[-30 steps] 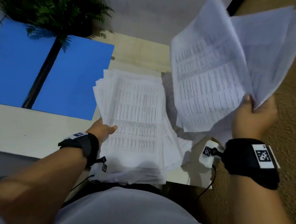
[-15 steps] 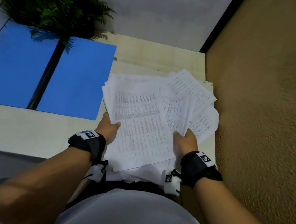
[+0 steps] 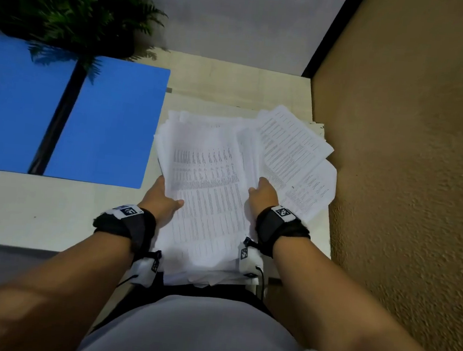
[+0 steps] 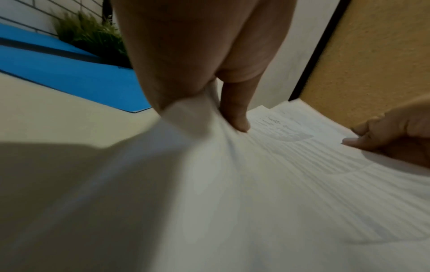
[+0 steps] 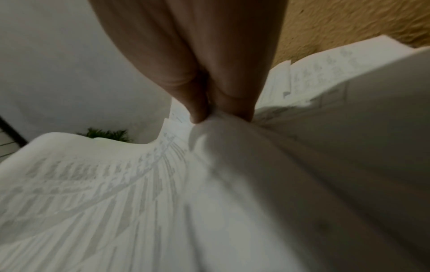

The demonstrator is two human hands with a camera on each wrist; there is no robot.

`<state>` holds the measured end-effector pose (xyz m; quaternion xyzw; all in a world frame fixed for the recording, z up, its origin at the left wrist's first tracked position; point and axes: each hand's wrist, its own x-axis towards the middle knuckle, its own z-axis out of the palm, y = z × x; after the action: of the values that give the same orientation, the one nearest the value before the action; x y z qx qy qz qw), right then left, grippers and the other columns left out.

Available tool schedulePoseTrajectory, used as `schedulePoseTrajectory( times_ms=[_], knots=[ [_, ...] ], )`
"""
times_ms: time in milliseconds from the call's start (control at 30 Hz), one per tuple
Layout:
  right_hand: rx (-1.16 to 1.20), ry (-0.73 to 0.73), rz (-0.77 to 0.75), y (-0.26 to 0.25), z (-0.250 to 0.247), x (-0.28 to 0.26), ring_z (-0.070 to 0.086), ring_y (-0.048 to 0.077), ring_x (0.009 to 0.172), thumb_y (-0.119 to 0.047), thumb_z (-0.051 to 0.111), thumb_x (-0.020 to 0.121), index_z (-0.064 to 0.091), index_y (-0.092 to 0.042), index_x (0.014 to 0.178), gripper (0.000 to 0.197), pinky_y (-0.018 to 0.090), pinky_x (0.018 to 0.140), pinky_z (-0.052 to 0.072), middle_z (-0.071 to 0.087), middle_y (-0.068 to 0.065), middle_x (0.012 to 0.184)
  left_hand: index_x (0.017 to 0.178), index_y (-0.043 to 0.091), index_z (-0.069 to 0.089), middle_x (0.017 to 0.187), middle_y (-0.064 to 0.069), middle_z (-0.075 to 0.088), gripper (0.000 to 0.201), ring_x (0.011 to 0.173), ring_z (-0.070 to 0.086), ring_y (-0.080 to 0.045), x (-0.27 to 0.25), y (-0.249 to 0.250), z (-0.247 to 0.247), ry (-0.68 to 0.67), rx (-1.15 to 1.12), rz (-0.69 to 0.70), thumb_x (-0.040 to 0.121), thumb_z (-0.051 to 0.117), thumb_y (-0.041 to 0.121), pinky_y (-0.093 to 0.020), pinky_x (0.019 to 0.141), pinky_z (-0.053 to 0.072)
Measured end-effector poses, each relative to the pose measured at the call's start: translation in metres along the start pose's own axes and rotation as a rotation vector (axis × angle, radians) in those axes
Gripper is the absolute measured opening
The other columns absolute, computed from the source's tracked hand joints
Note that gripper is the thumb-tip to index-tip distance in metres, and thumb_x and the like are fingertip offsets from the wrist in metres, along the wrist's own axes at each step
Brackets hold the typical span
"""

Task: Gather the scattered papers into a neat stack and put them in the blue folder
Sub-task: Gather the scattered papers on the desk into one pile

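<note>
Papers lie fanned, pinched by left hand and right hand beside blue folder.

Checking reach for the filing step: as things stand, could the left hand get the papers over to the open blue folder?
Probably yes. The blue folder lies open just left of the papers, bare table between. But the left hand grips the uneven pile.

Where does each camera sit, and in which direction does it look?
Head: on the head, looking down at papers, blue folder, plant; both forearms, left hand, right hand show.
Left wrist: along the left hand's thumb pressing the papers; the right hand's fingers show too.
Right wrist: along the right hand's fingers pinching the papers.
All views share the papers and plant.
</note>
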<state>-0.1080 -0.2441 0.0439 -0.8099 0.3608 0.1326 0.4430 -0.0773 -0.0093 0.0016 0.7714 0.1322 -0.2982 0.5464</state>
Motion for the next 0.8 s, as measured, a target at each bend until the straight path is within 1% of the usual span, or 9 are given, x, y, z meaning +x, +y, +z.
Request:
schedulePoseTrajectory(
  times_ms=[67,167,233,333,367,467,633,700,800],
  knots=[
    [0.109,0.199,0.05,0.008,-0.01,0.004,0.055,0.023,0.101,-0.004,0.049,0.094,0.05,-0.005,0.121,0.027,0.025,0.081,0.04,0.057,0.01,0.114,0.143,0.021,0.045,0.13,0.001,0.058,0.062,0.118,0.055,-0.022,-0.011,0.01,0.0,0.069,-0.032,-0.003,0.089,0.061,-0.005,-0.037,0.099,0.043],
    [0.065,0.515,0.374,0.027,-0.042,0.007,0.045,0.032,0.124,-0.024,0.064,0.087,0.042,-0.01,0.134,0.054,0.041,0.099,0.04,0.046,0.015,0.135,0.141,0.017,0.048,0.13,-0.004,0.059,0.056,0.121,0.055,-0.027,-0.011,0.009,-0.006,0.131,-0.064,-0.037,0.092,0.055,-0.009,-0.039,0.103,0.042],
    [0.156,0.526,0.53,0.049,-0.052,0.019,0.048,0.034,0.123,-0.047,0.072,0.073,0.039,-0.009,0.135,0.08,0.043,0.102,0.041,0.046,0.016,0.138,0.142,0.014,0.047,0.134,-0.009,0.058,0.055,0.126,0.053,-0.03,-0.009,0.007,-0.009,0.112,-0.01,-0.066,0.092,0.055,-0.009,-0.037,0.103,0.04],
    [0.502,0.402,0.455,0.062,-0.049,0.038,0.064,0.029,0.102,-0.072,0.078,0.032,0.044,-0.024,0.123,0.108,0.043,0.093,0.052,0.061,0.007,0.127,0.144,0.013,0.043,0.137,-0.01,0.056,0.056,0.13,0.05,-0.031,-0.006,0.007,-0.011,0.066,0.104,-0.087,0.093,0.056,-0.006,-0.032,0.099,0.036],
    [0.519,0.341,0.424,0.055,-0.049,0.037,0.063,0.031,0.106,-0.071,0.082,0.036,0.045,-0.023,0.124,0.107,0.042,0.096,0.05,0.061,0.006,0.128,0.144,0.013,0.043,0.138,-0.01,0.056,0.056,0.13,0.05,-0.032,-0.005,0.006,-0.011,0.057,0.135,-0.088,0.093,0.056,-0.004,-0.033,0.098,0.037],
    [0.391,0.191,0.352,0.032,-0.056,0.034,0.056,0.032,0.121,-0.058,0.075,0.071,0.054,-0.017,0.113,0.062,0.038,0.099,0.046,0.057,0.012,0.133,0.145,0.015,0.042,0.14,-0.011,0.055,0.056,0.128,0.05,-0.033,-0.006,0.011,-0.011,0.042,0.232,-0.096,0.094,0.057,0.0,-0.039,0.104,0.04],
    [0.281,0.116,0.337,0.025,-0.056,0.044,0.058,0.03,0.12,-0.055,0.068,0.08,0.052,-0.007,0.133,0.073,0.032,0.091,0.048,0.058,0.012,0.133,0.145,0.014,0.042,0.135,-0.013,0.057,0.055,0.124,0.052,-0.036,-0.004,0.013,-0.008,0.039,0.287,-0.124,0.094,0.056,0.0,-0.047,0.108,0.043],
    [0.25,0.151,0.301,0.025,-0.056,0.047,0.059,0.03,0.119,-0.045,0.066,0.086,0.053,-0.007,0.131,0.06,0.029,0.082,0.045,0.06,0.011,0.129,0.144,0.018,0.043,0.133,-0.013,0.059,0.055,0.123,0.055,-0.039,-0.001,0.01,-0.008,0.043,0.267,-0.148,0.094,0.056,0.001,-0.051,0.106,0.045],
    [0.321,0.358,0.178,0.022,-0.054,0.044,0.064,0.033,0.106,-0.028,0.065,0.089,0.063,-0.005,0.116,0.035,0.027,0.077,0.045,0.067,0.012,0.112,0.142,0.02,0.045,0.13,-0.015,0.059,0.054,0.124,0.054,-0.042,-0.001,0.009,-0.007,0.048,0.233,-0.176,0.093,0.054,0.001,-0.054,0.105,0.045]
  ],
)
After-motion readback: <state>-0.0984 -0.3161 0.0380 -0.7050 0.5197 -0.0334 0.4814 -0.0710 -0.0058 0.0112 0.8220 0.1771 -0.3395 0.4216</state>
